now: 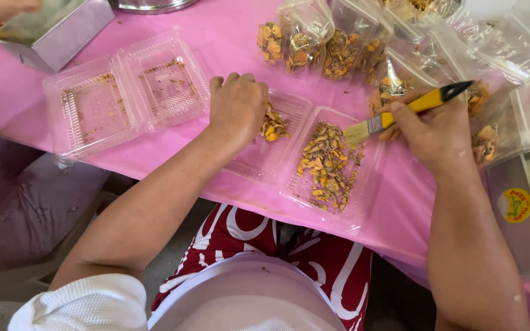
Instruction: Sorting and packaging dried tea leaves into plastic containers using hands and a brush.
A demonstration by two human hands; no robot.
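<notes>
two hands worked over an open clear plastic clamshell tray (264, 160) on the pink tablecloth (228, 43). the left hand (237, 107) was curled on the tray's left half, pinching orange-brown dried chips (273, 125). the right hand (430, 125), beside the tray's right half, was closed around a yellow-handled flat paintbrush (400, 113), bristles touching that half's heap of dried chips (326, 165). the chips looked light and brittle; the brush seemed best gripped mid-handle.

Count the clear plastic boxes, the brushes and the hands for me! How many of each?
Clear hinged plastic boxes: 2, an emptied one and one with yellow-brown pieces
Brushes: 1, yellow-handled
Hands at the boxes: 2, left hand and right hand
Total: 5
</notes>
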